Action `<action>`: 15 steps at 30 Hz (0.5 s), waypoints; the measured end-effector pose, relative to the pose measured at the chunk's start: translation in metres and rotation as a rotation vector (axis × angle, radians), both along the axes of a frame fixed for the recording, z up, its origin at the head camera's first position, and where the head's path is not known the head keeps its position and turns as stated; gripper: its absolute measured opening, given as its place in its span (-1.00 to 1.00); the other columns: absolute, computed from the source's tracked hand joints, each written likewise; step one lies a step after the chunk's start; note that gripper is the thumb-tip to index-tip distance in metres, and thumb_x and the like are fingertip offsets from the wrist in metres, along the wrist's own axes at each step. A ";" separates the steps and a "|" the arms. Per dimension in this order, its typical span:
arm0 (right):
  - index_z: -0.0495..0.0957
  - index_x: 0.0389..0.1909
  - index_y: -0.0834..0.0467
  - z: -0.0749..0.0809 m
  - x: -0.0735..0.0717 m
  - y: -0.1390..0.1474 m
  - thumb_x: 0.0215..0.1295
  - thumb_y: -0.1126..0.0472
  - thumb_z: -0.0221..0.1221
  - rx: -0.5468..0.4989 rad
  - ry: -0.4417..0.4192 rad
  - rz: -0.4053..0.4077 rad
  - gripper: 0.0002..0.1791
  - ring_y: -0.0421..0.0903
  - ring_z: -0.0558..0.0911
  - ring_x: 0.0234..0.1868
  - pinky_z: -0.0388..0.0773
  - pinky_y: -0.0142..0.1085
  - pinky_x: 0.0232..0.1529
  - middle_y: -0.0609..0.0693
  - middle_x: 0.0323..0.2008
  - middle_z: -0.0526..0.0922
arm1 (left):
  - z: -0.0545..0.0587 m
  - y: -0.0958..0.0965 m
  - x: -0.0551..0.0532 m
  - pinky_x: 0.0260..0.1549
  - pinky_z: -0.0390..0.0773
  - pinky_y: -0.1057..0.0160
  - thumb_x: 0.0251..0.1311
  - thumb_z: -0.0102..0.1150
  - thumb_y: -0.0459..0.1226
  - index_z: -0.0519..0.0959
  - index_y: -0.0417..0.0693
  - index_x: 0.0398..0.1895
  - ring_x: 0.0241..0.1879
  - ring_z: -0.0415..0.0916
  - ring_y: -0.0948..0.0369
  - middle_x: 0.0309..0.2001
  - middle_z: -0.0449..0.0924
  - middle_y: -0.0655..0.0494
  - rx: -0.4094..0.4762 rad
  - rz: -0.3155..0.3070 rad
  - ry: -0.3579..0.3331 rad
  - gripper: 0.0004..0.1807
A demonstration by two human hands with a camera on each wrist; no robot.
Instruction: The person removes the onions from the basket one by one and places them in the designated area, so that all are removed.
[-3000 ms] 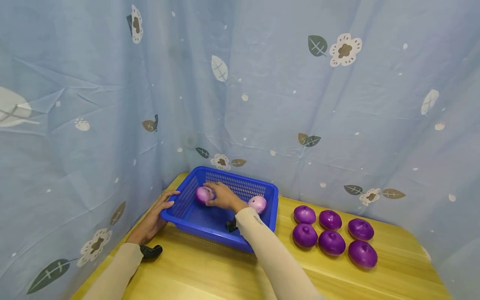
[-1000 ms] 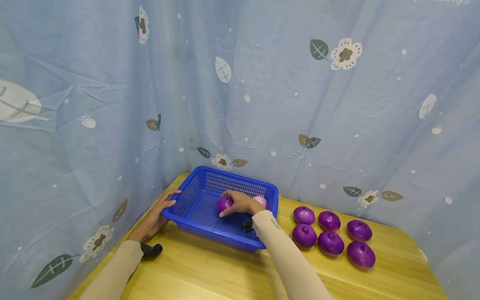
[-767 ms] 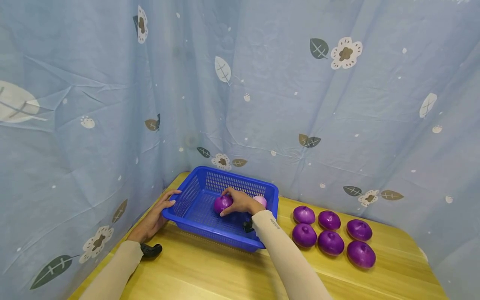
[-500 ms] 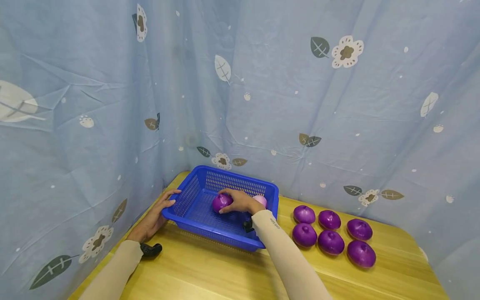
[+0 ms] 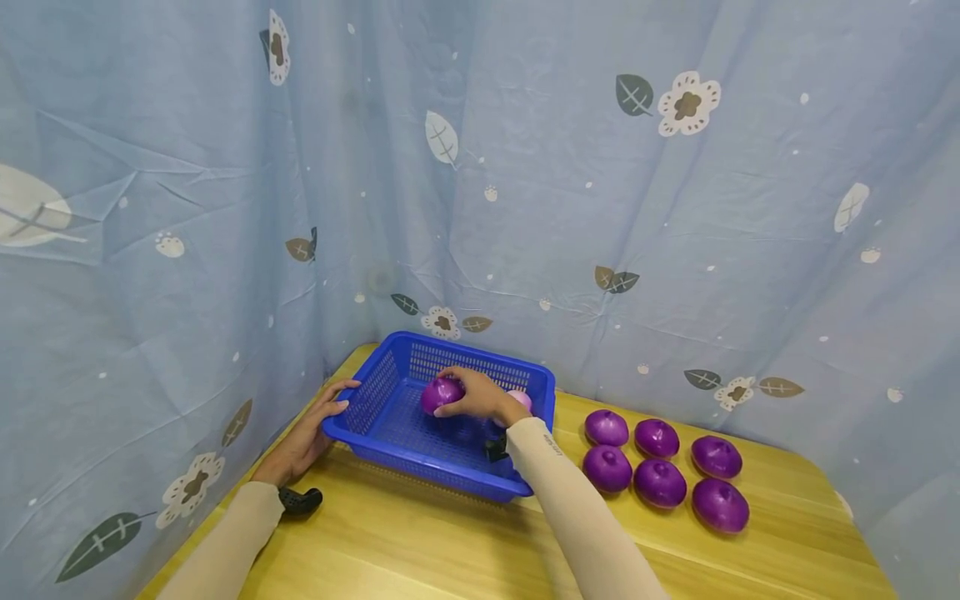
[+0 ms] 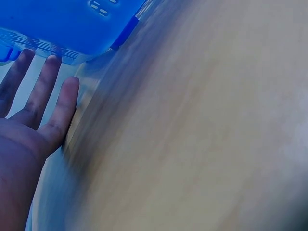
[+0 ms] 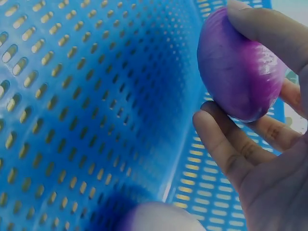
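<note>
My right hand [image 5: 476,396] grips a glossy purple onion [image 5: 442,396] inside the blue plastic basket [image 5: 420,461]. In the right wrist view the thumb presses one side of the onion [image 7: 236,72] while fingers [image 7: 219,137] support it from the other side. A second onion [image 5: 521,400], pale pink, lies in the basket behind the right wrist, mostly hidden; its pale top shows at the bottom of the right wrist view. My left hand [image 5: 307,433] rests against the basket's left end, its fingers extended; in the left wrist view straight fingertips touch the basket wall [image 6: 62,29].
Several purple onions stand in two rows right of the basket, among them a front-right one [image 5: 720,505]. The wooden table [image 5: 420,542] ends at a blue patterned curtain [image 5: 525,208] behind and at left. A black device [image 5: 302,502] sits at the left wrist.
Three seconds ago my right hand held an onion, pale side showing, further left. Now the onion shows deep purple, nearer the basket's middle; lately it shifted slightly left and up. The left hand stays put.
</note>
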State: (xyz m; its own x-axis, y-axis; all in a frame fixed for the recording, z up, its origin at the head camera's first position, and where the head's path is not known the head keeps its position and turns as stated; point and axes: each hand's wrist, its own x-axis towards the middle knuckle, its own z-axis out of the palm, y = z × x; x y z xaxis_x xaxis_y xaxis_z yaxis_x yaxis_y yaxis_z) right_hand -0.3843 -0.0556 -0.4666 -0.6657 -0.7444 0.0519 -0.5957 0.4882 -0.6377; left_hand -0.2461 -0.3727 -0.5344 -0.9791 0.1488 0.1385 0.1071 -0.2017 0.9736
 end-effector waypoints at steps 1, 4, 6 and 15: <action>0.46 0.36 0.03 0.002 0.000 0.002 0.12 -0.02 0.53 -0.002 0.001 -0.006 -0.21 0.00 0.56 0.21 0.54 -0.15 0.17 0.05 0.24 0.56 | 0.000 0.000 0.000 -0.04 0.65 0.15 0.59 -0.11 -0.16 0.23 0.13 0.49 0.08 0.56 -0.03 0.36 0.18 -0.17 0.003 -0.001 -0.001 -0.53; 0.46 0.37 0.03 0.009 -0.001 0.008 0.14 -0.06 0.51 -0.005 0.005 -0.013 -0.22 0.01 0.57 0.21 0.57 -0.14 0.15 0.06 0.25 0.55 | 0.000 0.000 0.000 -0.05 0.64 0.16 0.60 -0.13 -0.18 0.24 0.13 0.48 0.06 0.56 -0.02 0.35 0.18 -0.14 0.011 -0.003 -0.005 -0.54; 0.45 0.37 0.02 0.014 -0.001 0.012 0.15 -0.08 0.49 -0.004 0.009 -0.016 -0.22 0.01 0.57 0.20 0.58 -0.13 0.13 0.06 0.25 0.54 | 0.000 0.000 0.001 -0.05 0.65 0.16 0.59 -0.12 -0.18 0.25 0.13 0.48 0.07 0.56 -0.02 0.35 0.19 -0.12 0.010 -0.002 -0.004 -0.55; 0.43 0.37 -0.11 0.028 -0.002 0.032 0.16 -0.14 0.47 -0.004 0.025 -0.037 -0.23 -0.05 0.61 0.12 0.61 -0.16 0.08 0.00 0.23 0.55 | 0.001 0.000 0.000 -0.06 0.65 0.17 0.59 -0.11 -0.19 0.26 0.14 0.47 0.04 0.59 0.00 0.34 0.20 -0.12 0.021 -0.005 -0.004 -0.56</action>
